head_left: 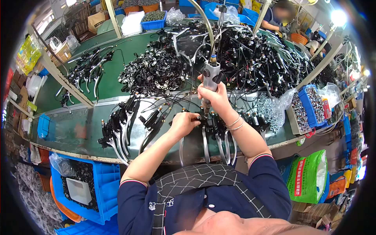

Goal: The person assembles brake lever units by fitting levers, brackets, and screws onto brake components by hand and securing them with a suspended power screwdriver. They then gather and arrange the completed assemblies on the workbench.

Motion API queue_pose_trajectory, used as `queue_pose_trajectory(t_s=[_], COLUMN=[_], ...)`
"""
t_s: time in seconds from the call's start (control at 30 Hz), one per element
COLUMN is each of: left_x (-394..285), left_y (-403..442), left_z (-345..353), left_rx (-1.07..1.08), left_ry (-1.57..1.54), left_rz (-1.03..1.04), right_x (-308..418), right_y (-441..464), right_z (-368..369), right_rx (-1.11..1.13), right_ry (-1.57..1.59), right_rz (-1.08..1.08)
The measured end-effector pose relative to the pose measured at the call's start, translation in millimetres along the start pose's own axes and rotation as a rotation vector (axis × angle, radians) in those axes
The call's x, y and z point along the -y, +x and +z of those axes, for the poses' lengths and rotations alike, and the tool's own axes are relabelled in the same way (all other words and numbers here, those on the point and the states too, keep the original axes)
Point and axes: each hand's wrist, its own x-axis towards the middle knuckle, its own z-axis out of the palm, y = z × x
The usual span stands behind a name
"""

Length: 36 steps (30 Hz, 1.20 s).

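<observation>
My right hand [216, 98] is wrapped around a grey air screwdriver [212, 73], which hangs from a hose and points down. Its tip meets the black body of a brake lever [205, 143] lying at the bench's front edge. My left hand [185, 125] is closed, thumb and fingertips pinching that black body just left of the tip. What exactly sits between those fingertips is too small to make out. More silver-handled brake levers [227, 147] lie right beside it, and another group of brake levers [121, 129] rests to the left.
A heap of black clamps [152, 72] and a large pile of black lever assemblies [250, 58] cover the bench behind. Loose screws [268, 111] lie to the right, near a blue parts bin [313, 105]. A blue crate [107, 188] stands below left. A co-worker [280, 17] is at the far right.
</observation>
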Motion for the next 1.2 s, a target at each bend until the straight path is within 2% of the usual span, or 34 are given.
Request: queue_pose_trajectory(t_s=[0.37, 0.57, 0.67, 0.8, 1.2], left_x=[-2.2, -4.0, 1.0, -0.2, 6.3], left_y=[5.6, 0.5, 2.6, 3.7, 2.9], left_z=[6.5, 18.4, 23.4, 18.9, 20.0], left_rx=[0.028, -0.089, -0.077, -0.068, -0.073], left_ry=[-0.089, -0.158, -0.190, -0.097, -0.204], left_rz=[-0.022, -0.022, -0.037, 0.020, -0.065], right_x=[-1.1, -1.2, -0.2, -1.8, -2.8], right_y=[-6.4, -7.4, -8.6, -8.7, -8.1], right_z=[-4.6, -9.1, -11.6, -15.6, -13.1], right_rx=[-0.052, -0.056, -0.054, -0.088, -0.085], right_ry=[0.026, 0.005, 0.018, 0.020, 0.056], right_rz=[-0.035, -0.021, -0.008, -0.007, -0.033])
